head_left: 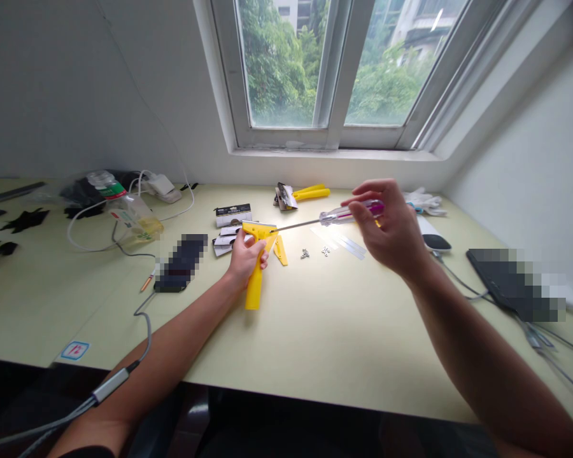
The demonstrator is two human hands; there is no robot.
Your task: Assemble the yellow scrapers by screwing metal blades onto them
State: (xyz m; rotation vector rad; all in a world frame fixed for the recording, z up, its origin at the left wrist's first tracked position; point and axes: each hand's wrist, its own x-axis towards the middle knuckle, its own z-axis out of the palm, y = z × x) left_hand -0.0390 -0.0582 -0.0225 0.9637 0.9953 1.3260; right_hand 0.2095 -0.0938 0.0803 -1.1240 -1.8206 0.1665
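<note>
Cream tabletop [339, 331] with a yellow T-shaped tool [254, 283], a clear-handled screwdriver [346, 214] and small metal pieces [305, 253].
Good practice would keep the tool braced against twisting and the shaft square to its seat (whether the tip sits in a screw cannot be made out). Fingers of the left hand [246, 259] grip the tool just under its head, its handle projecting below them; those of the right hand [386, 232] close around the screwdriver. Beside the tool, the pieces lie in two heaps.
</note>
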